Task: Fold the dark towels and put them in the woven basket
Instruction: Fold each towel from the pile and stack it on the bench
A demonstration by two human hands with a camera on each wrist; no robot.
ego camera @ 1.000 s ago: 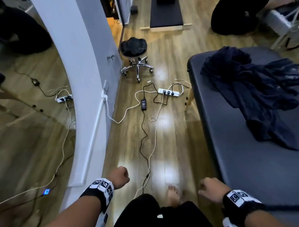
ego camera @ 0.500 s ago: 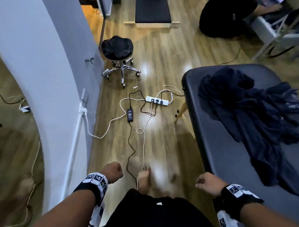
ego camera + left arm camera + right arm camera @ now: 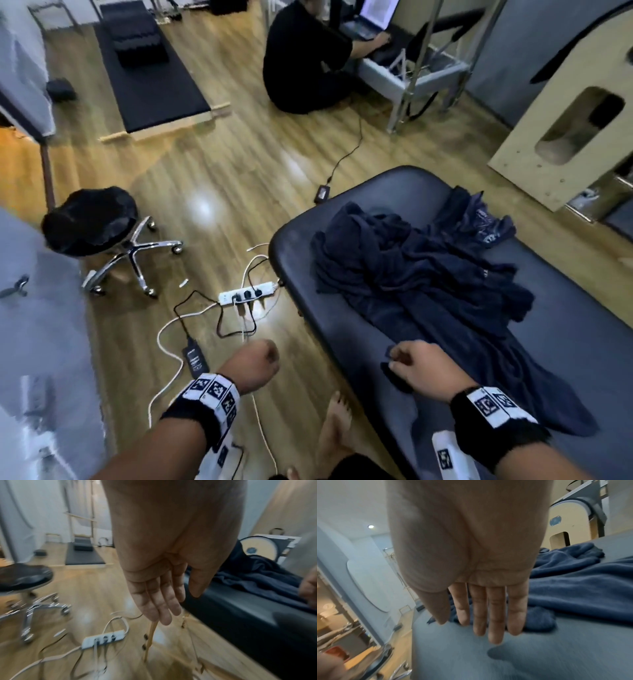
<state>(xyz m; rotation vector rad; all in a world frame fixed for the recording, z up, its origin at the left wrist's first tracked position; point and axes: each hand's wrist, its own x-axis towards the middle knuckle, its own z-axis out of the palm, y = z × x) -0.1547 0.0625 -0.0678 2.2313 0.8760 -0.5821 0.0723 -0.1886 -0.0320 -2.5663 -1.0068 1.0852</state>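
A heap of dark navy towels (image 3: 428, 284) lies crumpled on a dark padded table (image 3: 346, 342). One towel trails toward me along the table. My right hand (image 3: 411, 363) hangs over the table's near part, just short of that towel's near corner. In the right wrist view its fingers (image 3: 488, 615) point down, relaxed and empty, with the towels (image 3: 582, 588) behind them. My left hand (image 3: 260, 361) hangs over the floor left of the table. Its fingers (image 3: 163, 601) are loose and hold nothing. No woven basket is in view.
A black wheeled stool (image 3: 92, 222) stands at the left. A power strip (image 3: 248, 294) with tangled cables lies on the wooden floor by the table's corner. A person (image 3: 305, 61) sits on the floor beyond. Wooden equipment (image 3: 565, 113) stands at the right, and my bare foot (image 3: 335, 428) is below.
The view has swung right and forward, bringing the table and towels nearer the middle. My right hand has moved from beside the table to over it, near the towel.
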